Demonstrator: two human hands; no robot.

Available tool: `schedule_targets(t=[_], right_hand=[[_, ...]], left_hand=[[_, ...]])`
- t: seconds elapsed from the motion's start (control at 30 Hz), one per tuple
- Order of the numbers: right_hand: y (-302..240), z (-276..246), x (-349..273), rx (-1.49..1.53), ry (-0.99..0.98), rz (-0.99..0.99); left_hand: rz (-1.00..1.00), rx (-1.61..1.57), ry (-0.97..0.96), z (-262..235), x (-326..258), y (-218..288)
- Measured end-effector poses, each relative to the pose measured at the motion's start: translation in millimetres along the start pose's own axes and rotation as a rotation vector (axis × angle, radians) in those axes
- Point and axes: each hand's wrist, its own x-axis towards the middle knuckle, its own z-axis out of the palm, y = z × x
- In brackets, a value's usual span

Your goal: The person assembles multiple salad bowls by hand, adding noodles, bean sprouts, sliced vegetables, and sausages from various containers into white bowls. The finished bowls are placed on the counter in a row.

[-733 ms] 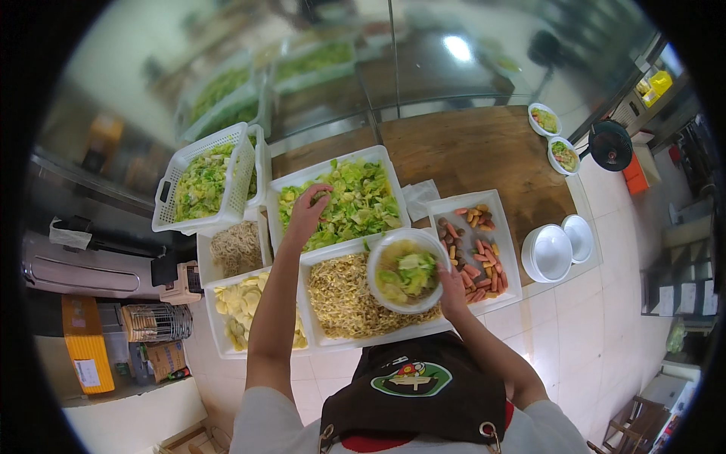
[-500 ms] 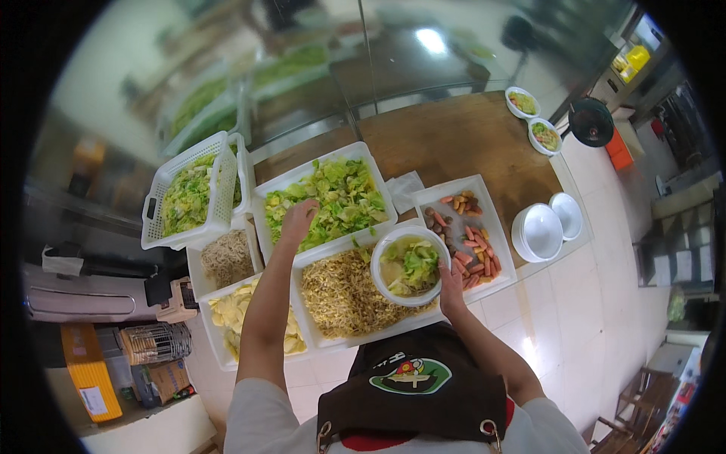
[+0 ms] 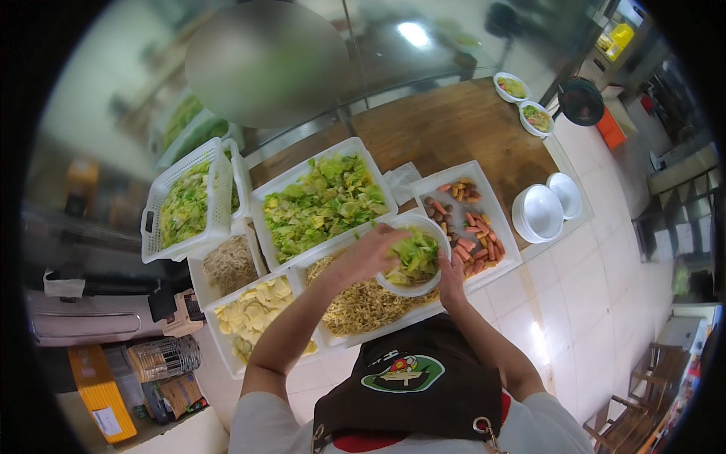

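Note:
My right hand grips the right side of a white round bowl, tilted a little over the tray of bean sprouts. Chopped green lettuce fills much of the bowl. At its left rim, my left hand has its fingers curled down around some of this lettuce; the fingertips are partly hidden among the leaves. Behind the bowl lies a large white tray of chopped lettuce. Just right of the bowl, a white tray holds cut sausages and meatballs.
Sliced potatoes and pale shreds sit in white trays at the left, below a white basket of lettuce. White bowls stand at the right table edge; two filled bowls are farther back. A glass panel borders the far side.
My left hand has moved from the lettuce tray to the bowl, toward me and right. The bowl now leans slightly toward it, still in my right hand.

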Motion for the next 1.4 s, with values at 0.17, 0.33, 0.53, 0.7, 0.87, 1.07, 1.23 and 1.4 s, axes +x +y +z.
schedule_targets(t=[0.17, 0.33, 0.53, 0.7, 0.87, 1.07, 1.23, 1.4], right_hand=[[-3, -17, -5, -0.004, 0.044, -0.035], [-11, -58, -5, 0.119, 0.158, -0.078], [-52, -156, -33, 0.123, 0.225, 0.184], [-72, -249, -31, 0.053, 0.282, 0.144], [-111, -300, -10, 0.109, 0.272, 0.142], [-150, -350, 18, 0.097, 0.293, 0.117], [-163, -371, 36, 0.028, 0.264, 0.141], [-160, -366, 34, 0.084, 0.289, 0.141]], left_hand=[[-0.105, -0.031, 0.251, -6, 6, 22], [-0.159, -0.071, 0.464, 8, 20, 17], [-0.261, -0.155, 0.300, 80, 30, -30], [-0.262, -0.029, 0.060, 151, 106, -30], [-0.260, 0.418, 0.225, 221, 191, -60], [-0.422, 0.736, 0.247, 251, 232, -67], [-0.012, 0.617, 0.093, 256, 236, -36], [-0.175, 0.557, 0.028, 270, 215, -54]])
